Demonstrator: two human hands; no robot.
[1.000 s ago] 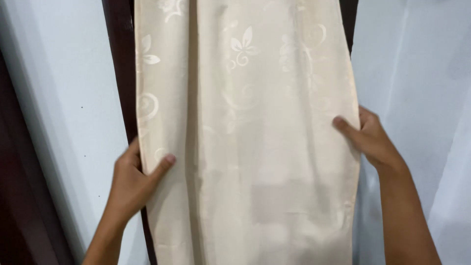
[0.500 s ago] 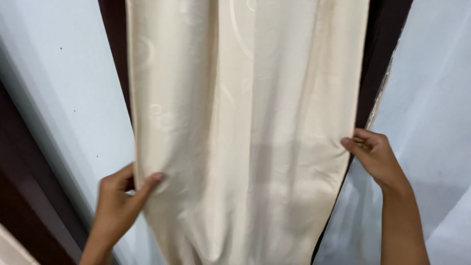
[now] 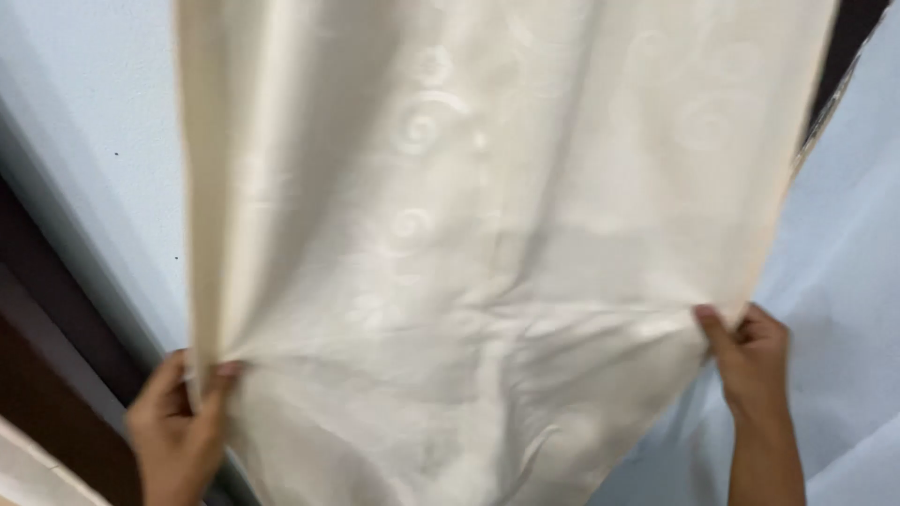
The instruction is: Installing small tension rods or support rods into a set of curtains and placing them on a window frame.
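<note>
A cream curtain [image 3: 487,253] with a faint swirl and floral weave hangs down the middle of the view, spread wide in front of a pale blue wall [image 3: 84,122] and a dark brown frame [image 3: 47,375]. The left hand [image 3: 178,431] has its fingers clamped on the curtain's left edge low down, thumb pressed over the fabric. The right hand [image 3: 750,361] has its fingers pinched on the right edge at similar height, the cloth pulled taut and creased between the two grips.
</note>
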